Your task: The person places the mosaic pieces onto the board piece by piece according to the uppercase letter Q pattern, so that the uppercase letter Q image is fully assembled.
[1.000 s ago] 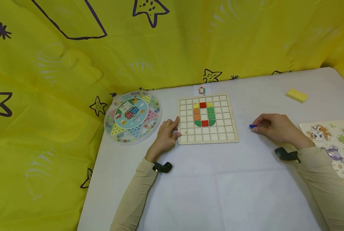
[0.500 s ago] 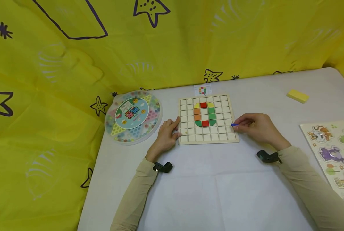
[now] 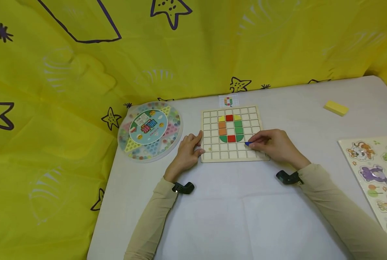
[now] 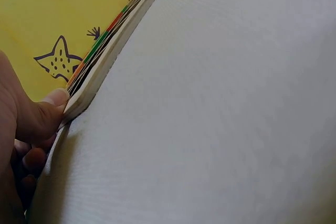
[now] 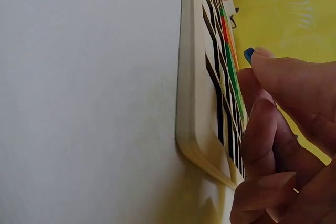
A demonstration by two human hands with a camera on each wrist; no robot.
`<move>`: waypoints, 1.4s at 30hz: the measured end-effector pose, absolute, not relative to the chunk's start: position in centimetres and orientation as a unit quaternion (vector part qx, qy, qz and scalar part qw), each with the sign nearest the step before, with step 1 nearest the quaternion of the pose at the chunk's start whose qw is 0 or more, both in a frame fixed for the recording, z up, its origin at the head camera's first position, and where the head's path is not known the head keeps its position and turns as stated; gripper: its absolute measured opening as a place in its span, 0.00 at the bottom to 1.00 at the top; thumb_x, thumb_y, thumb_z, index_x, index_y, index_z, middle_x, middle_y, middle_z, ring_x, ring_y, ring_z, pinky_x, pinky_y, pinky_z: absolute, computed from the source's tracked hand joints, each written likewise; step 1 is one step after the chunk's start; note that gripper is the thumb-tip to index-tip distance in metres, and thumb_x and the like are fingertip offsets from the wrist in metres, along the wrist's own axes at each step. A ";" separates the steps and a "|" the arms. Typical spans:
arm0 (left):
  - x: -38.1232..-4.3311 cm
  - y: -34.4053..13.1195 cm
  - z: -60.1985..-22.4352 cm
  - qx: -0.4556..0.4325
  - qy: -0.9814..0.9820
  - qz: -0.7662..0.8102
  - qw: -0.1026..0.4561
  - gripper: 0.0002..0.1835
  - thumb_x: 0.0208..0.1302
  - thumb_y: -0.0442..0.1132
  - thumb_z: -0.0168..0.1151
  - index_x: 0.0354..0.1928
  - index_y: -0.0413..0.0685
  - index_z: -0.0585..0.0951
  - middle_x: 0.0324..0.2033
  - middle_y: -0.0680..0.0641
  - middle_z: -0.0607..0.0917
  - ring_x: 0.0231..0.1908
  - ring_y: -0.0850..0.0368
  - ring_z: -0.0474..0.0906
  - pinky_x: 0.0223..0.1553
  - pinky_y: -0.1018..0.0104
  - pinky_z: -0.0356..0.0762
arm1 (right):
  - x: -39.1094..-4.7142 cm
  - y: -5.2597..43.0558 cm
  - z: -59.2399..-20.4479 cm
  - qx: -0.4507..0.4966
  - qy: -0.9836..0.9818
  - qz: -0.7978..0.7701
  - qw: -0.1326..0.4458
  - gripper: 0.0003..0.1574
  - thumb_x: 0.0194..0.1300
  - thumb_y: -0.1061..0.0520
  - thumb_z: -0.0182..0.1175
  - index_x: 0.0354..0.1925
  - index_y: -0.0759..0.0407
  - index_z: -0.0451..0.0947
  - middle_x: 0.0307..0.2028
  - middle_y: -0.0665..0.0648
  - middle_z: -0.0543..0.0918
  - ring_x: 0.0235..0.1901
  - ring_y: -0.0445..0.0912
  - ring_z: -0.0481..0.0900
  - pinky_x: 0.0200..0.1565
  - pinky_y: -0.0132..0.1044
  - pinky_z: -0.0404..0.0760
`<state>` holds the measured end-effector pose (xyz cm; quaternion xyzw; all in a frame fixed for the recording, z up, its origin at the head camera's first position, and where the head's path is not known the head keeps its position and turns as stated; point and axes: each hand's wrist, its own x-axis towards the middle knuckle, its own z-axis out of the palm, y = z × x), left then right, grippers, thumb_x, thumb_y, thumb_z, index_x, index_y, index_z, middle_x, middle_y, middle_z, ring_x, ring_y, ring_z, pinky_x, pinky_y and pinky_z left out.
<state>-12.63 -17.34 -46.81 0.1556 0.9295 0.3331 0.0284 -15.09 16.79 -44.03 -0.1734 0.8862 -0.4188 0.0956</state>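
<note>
A wooden grid board (image 3: pixel 215 155) lies on the table, with red, yellow, orange and green tiles forming a ring in its cells. Thumb and index finger of my left hand (image 3: pixel 185 153) touch the board's left edge; in the left wrist view the thumb (image 4: pixel 55 98) presses at its corner. Over the board's right part, my right hand (image 3: pixel 277 146) pinches a small blue tile (image 3: pixel 247 143) between thumb and fingertips. In the right wrist view that blue tile (image 5: pixel 249 54) sticks out past the thumb tip, close above the grid.
Behind the board lies a small pattern card (image 3: pixel 228 101) with a similar coloured ring. A round game box (image 3: pixel 149 131) is at the left. To the right are a yellow block (image 3: pixel 336 108) and an animal puzzle board (image 3: pixel 372 159). A yellow curtain (image 3: pixel 193 54) hangs behind the table.
My right hand has carried the blue tile leftward from the table beside the board to over its right-hand cells. The left hand has stayed at the board's left edge.
</note>
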 end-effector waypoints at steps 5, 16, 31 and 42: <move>-12.7 -17.3 -46.8 0.156 0.930 0.333 0.028 0.38 0.72 0.37 0.66 0.80 0.37 0.65 0.42 0.45 0.76 0.45 0.49 0.65 0.52 0.58 0.58 | -15.1 16.0 -44.2 -0.189 0.887 -0.412 0.091 0.08 0.66 0.54 0.76 0.42 0.56 0.92 0.33 0.52 0.90 0.32 0.46 0.77 0.35 0.31 0.73; -12.7 -17.4 -46.9 0.156 0.931 0.329 0.030 0.38 0.72 0.37 0.65 0.80 0.37 0.64 0.43 0.45 0.76 0.45 0.49 0.65 0.51 0.58 0.58 | -14.7 14.4 -44.5 -0.158 0.911 -0.372 0.089 0.08 0.66 0.51 0.75 0.39 0.53 0.92 0.34 0.53 0.89 0.33 0.48 0.77 0.36 0.39 0.70; -12.8 -17.3 -47.0 0.154 0.931 0.328 0.029 0.38 0.72 0.37 0.65 0.80 0.37 0.65 0.43 0.45 0.76 0.45 0.49 0.65 0.52 0.57 0.59 | -14.5 13.7 -44.4 -0.142 0.924 -0.345 0.090 0.10 0.65 0.47 0.75 0.35 0.51 0.90 0.33 0.52 0.88 0.35 0.49 0.77 0.34 0.40 0.69; -12.6 -17.3 -46.9 0.156 0.932 0.327 0.023 0.38 0.72 0.37 0.66 0.80 0.37 0.65 0.42 0.45 0.76 0.44 0.49 0.65 0.52 0.57 0.59 | -14.2 13.3 -44.3 -0.133 0.930 -0.333 0.083 0.11 0.65 0.46 0.74 0.33 0.51 0.88 0.32 0.52 0.86 0.35 0.50 0.78 0.33 0.40 0.69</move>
